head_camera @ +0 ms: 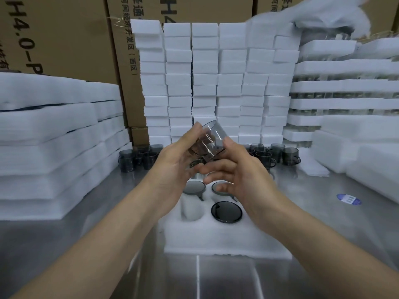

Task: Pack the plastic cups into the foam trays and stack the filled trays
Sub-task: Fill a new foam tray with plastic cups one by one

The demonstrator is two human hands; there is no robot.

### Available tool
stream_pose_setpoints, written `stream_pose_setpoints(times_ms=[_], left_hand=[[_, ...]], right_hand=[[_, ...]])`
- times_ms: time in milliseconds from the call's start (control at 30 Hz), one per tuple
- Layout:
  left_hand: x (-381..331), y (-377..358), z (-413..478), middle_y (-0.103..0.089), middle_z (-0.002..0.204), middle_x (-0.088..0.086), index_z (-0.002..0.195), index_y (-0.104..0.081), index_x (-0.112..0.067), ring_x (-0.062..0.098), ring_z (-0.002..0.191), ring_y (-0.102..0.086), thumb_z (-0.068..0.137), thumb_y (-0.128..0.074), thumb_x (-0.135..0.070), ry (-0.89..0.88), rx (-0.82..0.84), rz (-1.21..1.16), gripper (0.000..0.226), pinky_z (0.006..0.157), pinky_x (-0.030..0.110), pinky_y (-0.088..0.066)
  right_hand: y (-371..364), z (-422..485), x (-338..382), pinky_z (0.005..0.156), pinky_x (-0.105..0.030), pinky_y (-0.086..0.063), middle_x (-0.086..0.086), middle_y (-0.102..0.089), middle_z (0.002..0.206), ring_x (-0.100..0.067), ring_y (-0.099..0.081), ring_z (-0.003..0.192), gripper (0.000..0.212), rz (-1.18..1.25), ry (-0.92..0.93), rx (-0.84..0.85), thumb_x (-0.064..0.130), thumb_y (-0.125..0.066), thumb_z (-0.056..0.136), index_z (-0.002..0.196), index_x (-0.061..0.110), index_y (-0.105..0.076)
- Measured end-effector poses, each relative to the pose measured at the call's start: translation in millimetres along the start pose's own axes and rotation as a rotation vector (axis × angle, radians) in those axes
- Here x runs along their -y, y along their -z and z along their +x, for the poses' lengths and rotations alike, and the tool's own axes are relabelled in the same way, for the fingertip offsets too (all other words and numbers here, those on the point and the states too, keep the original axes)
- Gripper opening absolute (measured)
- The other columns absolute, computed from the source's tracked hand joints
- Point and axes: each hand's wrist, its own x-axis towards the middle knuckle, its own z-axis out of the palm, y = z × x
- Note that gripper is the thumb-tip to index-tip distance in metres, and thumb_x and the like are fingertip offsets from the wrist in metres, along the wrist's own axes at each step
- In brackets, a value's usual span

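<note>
A smoky grey transparent plastic cup [208,138] is held tilted in mid-air above a white foam tray [224,236] on the steel table. My left hand [174,167] grips its left side and my right hand [239,175] holds its lower right, with the other fingers spread. In the tray, grey cups sit in pockets: two [193,187] [219,187] in the farther row and one [226,212] nearer. One pocket [191,209] beside it is empty. Loose grey cups stand behind on the left [138,157] and right [278,154].
White foam blocks [216,83] are piled as a wall behind. Flat foam trays [54,137] are stacked on the left. Filled trays with cups [345,89] are stacked on the right, with more foam [362,152] nearer. Cardboard boxes [64,35] stand at the back. A blue sticker [348,199] lies on the table.
</note>
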Motion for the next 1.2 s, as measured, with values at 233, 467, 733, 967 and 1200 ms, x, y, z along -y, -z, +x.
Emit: stream_pose_setpoints(times_ms=[233,467,733,967,1200], left_hand=[[0,6,3,-0.076,0.12,0.0,0.118,-0.08,-0.026,0.016,0.109,-0.071,0.084,-0.079,-0.065,0.032,0.034,0.066,0.052,0.098,0.037,-0.048],[-6,16,2,-0.073,0.131,0.017,0.123,-0.078,-0.017,0.02,0.112,-0.067,0.087,-0.076,-0.06,0.053,0.1,0.207,0.057,0.098,0.042,-0.043],[-25,62,2,-0.078,0.119,-0.006,0.115,-0.079,-0.042,0.015,0.117,-0.072,0.057,-0.096,-0.067,0.095,0.19,0.697,0.065,0.112,0.053,-0.053],[-12,60,4,-0.067,0.083,-0.004,0.098,-0.059,-0.025,0.008,0.07,-0.055,0.047,-0.094,-0.08,0.148,0.048,0.698,0.083,0.064,0.028,-0.037],[-7,42,6,-0.071,0.076,-0.002,0.099,-0.07,-0.019,0.02,0.063,-0.068,0.077,-0.069,-0.081,0.119,-0.006,0.63,0.066,0.049,0.027,-0.044]], right_hand=[[0,1,-4,0.071,-0.032,-0.056,-0.016,-0.077,0.107,-0.024,-0.077,0.093,0.053,0.108,-0.048,0.029,0.059,-0.061,0.099,0.116,0.01,-0.075],[5,2,1,0.069,-0.032,-0.052,-0.015,-0.079,0.093,-0.024,-0.076,0.08,0.077,0.052,-0.181,0.072,0.071,-0.039,0.102,0.119,0.004,-0.073],[31,15,-6,0.062,-0.032,-0.052,-0.009,-0.079,0.081,-0.017,-0.073,0.066,0.057,-0.21,-0.097,-0.229,0.062,-0.047,0.105,0.1,0.014,-0.078],[29,6,-9,0.069,-0.029,-0.053,0.004,-0.078,0.092,-0.013,-0.074,0.079,0.037,-0.436,0.082,-0.047,0.065,-0.061,0.097,0.098,0.032,-0.076],[-1,-12,-16,0.081,-0.027,-0.053,0.025,-0.06,0.116,-0.001,-0.063,0.103,0.059,-0.869,0.476,-0.028,0.071,-0.073,0.079,0.129,0.051,-0.049]])
